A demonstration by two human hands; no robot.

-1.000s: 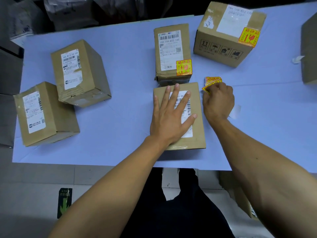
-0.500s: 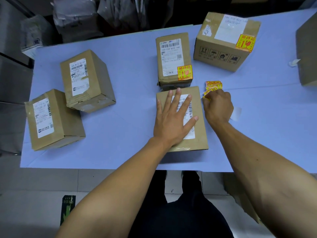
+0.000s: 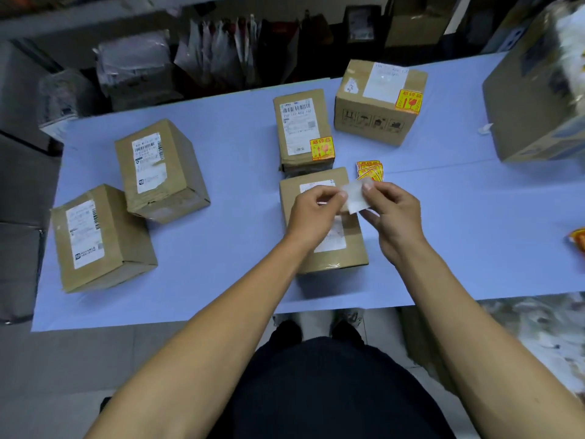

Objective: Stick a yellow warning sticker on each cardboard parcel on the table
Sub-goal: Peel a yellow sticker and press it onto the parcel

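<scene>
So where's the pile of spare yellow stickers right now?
In the head view, the sticker pile lies on the table right of centre, just beyond the right hand, beside the far right corner of the nearest parcel.

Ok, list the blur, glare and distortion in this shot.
Head view: motion blur smears the right edge, the big box and floor especially; wide-angle bending curves the table edges; mild glare whitens the far parcel's label; hands and centre stay fairly sharp.
</scene>
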